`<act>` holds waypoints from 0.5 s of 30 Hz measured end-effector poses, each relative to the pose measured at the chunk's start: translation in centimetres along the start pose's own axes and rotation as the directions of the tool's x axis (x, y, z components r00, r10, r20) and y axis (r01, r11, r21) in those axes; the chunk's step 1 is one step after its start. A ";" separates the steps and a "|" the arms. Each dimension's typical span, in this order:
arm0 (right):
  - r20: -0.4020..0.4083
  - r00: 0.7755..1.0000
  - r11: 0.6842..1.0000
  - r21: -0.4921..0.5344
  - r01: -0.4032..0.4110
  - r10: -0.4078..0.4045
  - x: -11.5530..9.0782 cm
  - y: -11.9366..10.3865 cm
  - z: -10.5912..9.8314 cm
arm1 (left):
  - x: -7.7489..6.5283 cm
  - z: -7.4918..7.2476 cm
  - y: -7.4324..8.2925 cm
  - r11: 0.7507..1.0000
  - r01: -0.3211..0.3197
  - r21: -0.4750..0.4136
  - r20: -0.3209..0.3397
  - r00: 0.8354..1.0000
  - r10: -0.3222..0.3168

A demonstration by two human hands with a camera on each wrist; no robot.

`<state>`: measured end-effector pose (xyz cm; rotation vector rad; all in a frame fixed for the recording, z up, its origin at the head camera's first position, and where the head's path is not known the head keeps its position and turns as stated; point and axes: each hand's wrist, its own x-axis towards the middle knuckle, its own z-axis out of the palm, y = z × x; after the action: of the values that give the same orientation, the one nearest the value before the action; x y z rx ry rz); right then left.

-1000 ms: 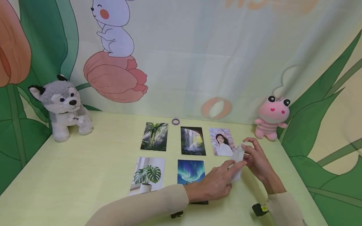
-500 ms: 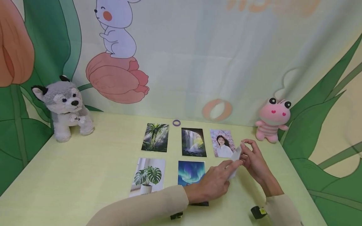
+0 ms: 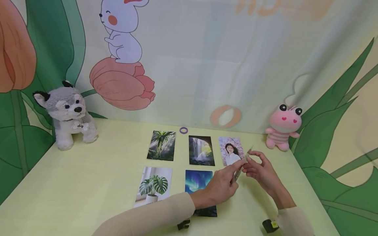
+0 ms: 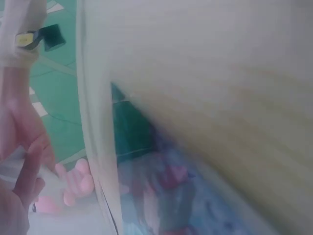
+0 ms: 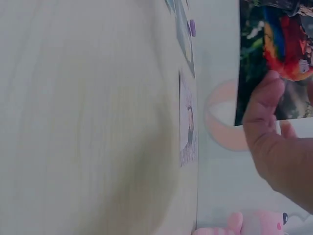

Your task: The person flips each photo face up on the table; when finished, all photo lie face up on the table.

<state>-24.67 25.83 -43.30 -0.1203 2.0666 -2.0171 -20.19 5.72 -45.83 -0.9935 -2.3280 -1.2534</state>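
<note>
Both hands meet over the right side of the table around upright photo cards (image 3: 238, 173), seen nearly edge-on in the head view. My left hand (image 3: 219, 189) grips them from the left, its forearm crossing in front of the laid-out cards. Fingertips of my right hand (image 3: 263, 173) pinch the upper right edge. In the right wrist view, a held card (image 5: 252, 68) shows a red and blue parrot, with a thumb against it. How many cards are held is hidden. Just behind the hands lies a portrait photo card (image 3: 231, 149).
Two plant cards, a jungle one (image 3: 161, 146) and a potted one (image 3: 153, 185), lie left of a waterfall card (image 3: 201, 150) and a partly covered aurora card (image 3: 197, 179). Behind are a purple ring (image 3: 183, 130), a plush dog (image 3: 71, 114) and a pink plush frog (image 3: 282, 127).
The held cards have turned from showing a white face to nearly edge-on. Both hands have shifted slightly left, still together. The laid-out cards have stayed put.
</note>
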 end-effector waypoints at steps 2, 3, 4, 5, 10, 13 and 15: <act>0.008 0.999 0.998 -0.049 -0.035 0.035 0.0 0.1 0.1 | 0.1 -0.1 -0.1 0.999 0.017 -0.049 -0.029 0.999 -0.019; 0.011 0.999 0.996 -0.071 -0.049 0.050 0.0 0.2 0.2 | 0.2 -0.2 -0.1 0.997 0.027 -0.078 -0.033 0.999 -0.030; 0.017 0.998 0.994 -0.088 -0.061 0.063 0.0 0.2 0.2 | 0.2 -0.2 -0.1 0.993 0.038 -0.110 -0.035 0.998 -0.042; 0.023 0.997 0.992 -0.101 -0.070 0.073 0.1 0.3 0.2 | 0.2 -0.3 -0.1 0.989 0.054 -0.141 -0.035 0.998 -0.059; 0.054 0.994 0.985 -0.146 -0.091 0.100 0.1 0.6 0.3 | 0.0 -0.5 0.0 0.954 0.140 -0.267 -0.021 0.988 -0.151; 0.075 0.992 0.990 -0.108 -0.095 0.104 0.2 0.8 0.3 | -0.1 -0.6 0.1 0.939 0.172 -0.298 -0.020 0.982 -0.186; 0.075 0.994 0.996 -0.042 -0.080 0.083 0.3 1.1 0.4 | 0.0 -0.7 0.1 0.928 0.183 -0.324 -0.029 0.979 -0.203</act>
<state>-24.75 25.43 -44.42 -0.1170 2.0301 -1.8958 -20.15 5.21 -45.37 -0.8166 -2.2630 -1.7583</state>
